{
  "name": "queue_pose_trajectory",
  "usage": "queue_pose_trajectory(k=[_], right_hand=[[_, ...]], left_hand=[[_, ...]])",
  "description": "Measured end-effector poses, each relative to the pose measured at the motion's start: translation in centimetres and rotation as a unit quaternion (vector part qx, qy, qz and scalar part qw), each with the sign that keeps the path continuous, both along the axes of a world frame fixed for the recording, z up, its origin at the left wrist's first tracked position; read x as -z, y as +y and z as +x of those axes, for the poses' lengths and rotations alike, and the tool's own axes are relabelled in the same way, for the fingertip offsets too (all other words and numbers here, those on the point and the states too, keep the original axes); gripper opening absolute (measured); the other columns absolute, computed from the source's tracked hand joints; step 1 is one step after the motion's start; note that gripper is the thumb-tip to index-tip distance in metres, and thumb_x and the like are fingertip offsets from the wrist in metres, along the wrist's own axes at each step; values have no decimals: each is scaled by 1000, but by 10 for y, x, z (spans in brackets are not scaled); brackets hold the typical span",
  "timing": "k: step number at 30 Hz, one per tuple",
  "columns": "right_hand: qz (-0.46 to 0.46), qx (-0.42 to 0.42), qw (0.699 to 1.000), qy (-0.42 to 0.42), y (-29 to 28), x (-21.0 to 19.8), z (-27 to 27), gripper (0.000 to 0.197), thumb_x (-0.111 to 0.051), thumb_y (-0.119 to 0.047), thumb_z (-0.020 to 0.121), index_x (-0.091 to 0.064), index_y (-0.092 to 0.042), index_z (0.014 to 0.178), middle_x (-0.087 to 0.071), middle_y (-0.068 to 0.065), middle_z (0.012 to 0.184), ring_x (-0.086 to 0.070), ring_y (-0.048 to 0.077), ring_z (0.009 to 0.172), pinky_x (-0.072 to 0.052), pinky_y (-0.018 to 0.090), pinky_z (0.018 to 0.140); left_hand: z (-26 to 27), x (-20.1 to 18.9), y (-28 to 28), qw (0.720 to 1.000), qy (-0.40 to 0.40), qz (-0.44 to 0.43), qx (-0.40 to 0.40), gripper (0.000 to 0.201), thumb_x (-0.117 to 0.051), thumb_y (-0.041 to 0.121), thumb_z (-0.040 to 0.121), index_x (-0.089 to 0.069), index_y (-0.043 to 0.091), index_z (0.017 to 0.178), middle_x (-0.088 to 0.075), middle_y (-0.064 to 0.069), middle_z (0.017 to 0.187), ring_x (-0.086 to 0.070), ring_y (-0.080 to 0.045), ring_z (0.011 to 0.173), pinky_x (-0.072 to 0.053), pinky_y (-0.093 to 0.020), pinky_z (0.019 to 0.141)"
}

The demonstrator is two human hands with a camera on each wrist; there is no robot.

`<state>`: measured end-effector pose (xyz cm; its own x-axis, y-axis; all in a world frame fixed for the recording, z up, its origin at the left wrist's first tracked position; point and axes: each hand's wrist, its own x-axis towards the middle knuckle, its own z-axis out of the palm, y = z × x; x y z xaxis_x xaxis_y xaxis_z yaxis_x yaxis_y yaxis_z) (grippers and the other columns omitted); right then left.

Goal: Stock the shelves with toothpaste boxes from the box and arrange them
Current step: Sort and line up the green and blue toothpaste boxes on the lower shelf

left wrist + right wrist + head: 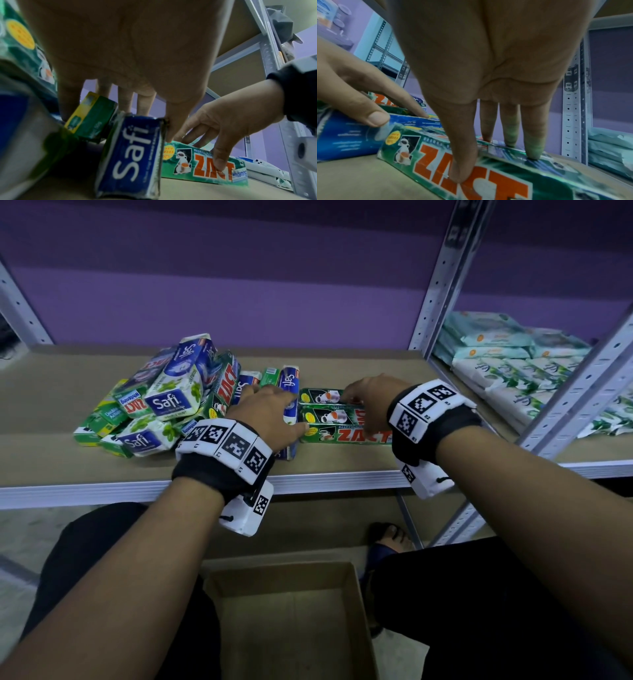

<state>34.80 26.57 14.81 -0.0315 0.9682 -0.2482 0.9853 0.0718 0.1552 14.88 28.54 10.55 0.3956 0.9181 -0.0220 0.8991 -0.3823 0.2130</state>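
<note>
On the shelf (342,470), green toothpaste boxes (337,419) lie flat side by side as a short row, long sides touching, probably the start of a neat block. The right hand (368,398) bears down on this row from above: its thumb (462,162) presses the front face of the nearest box while the other fingers (534,142), straight and slightly spread, stand on the top, seemingly to pinch the row square and keep it from sliding.

Just left of the row, the left hand (270,412) lies with straight, spread fingers over a blue toothpaste box (135,155), its thumb at the end of the row, probably steadying that end or drawing the blue box in as the next piece.

Further left of the row sits a loose heap of boxes (161,402), tumbled and still unsorted. Below the row, on the floor, the cardboard box (291,621) stands open with nothing visible inside, so unloading looks done and arranging remains.
</note>
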Motion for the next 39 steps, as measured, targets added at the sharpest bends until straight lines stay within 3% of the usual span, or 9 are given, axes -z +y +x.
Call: queue_pose_trajectory(k=[6, 10, 14, 19, 22, 29, 35, 39], right_hand=[[46, -23, 999, 7, 32, 12, 13, 79, -84, -15, 71, -51, -37, 140, -58, -3, 136, -55, 27, 119, -39, 28, 73], [17, -23, 1000, 7, 64, 15, 16, 79, -86, -19, 70, -53, -35, 140, -55, -2, 142, -57, 27, 122, -35, 24, 80], [28, -13, 999, 15, 85, 24, 23, 86, -89, -25, 62, -52, -42, 138, -50, -8, 144, -57, 22, 124, -35, 25, 80], [48, -8, 998, 48, 96, 26, 25, 70, -77, -12, 77, -54, -35, 139, -51, -2, 146, -58, 23, 122, -36, 22, 80], [69, -9, 996, 62, 101, 29, 30, 55, -70, -16, 88, -55, -30, 139, -52, 0, 146, -57, 25, 124, -34, 21, 81], [61, -2, 997, 53, 100, 23, 23, 73, -77, -12, 78, -50, -31, 144, -54, 1, 144, -59, 26, 120, -35, 23, 79], [60, 7, 994, 87, 85, 22, 23, 68, -71, -1, 83, -50, -26, 143, -51, 4, 146, -55, 26, 125, -41, 26, 88], [62, 50, 988, 132, 62, 18, 23, 69, -73, -1, 79, -50, -31, 137, -51, 3, 142, -57, 27, 119, -47, 28, 85]], left_hand=[[2, -6, -1, 1000, 1, -7, -4, 67, -56, 58, 88, -40, 27, 146, -38, -6, 151, -27, -30, 140, -26, -48, 115], [4, -13, -2, 1000, 12, -8, -11, 61, -53, 58, 90, -43, 28, 143, -41, -9, 147, -28, -36, 136, -24, -44, 113], [6, -17, 0, 1000, 9, -17, -20, 60, -52, 59, 91, -45, 29, 143, -42, -8, 146, -28, -36, 135, -27, -43, 111], [5, -22, 2, 1000, 3, -16, -21, 55, -51, 58, 92, -51, 30, 139, -44, -8, 145, -27, -38, 135, -29, -44, 111], [4, -23, 3, 1000, 2, -15, -22, 53, -50, 58, 92, -53, 31, 137, -45, -7, 144, -28, -38, 134, -30, -45, 110], [5, -22, 1, 1000, -5, -8, -15, 52, -52, 54, 93, -52, 29, 139, -44, -7, 142, -27, -38, 135, -30, -46, 111], [-4, -19, 4, 999, -46, 18, -1, 48, -54, 50, 93, -56, 28, 134, -51, -8, 138, -36, -33, 131, -34, -43, 110], [-13, -23, 2, 990, -130, 53, 15, 42, -60, 38, 92, -59, 22, 131, -57, -6, 133, -51, -24, 122, -41, -34, 102]])
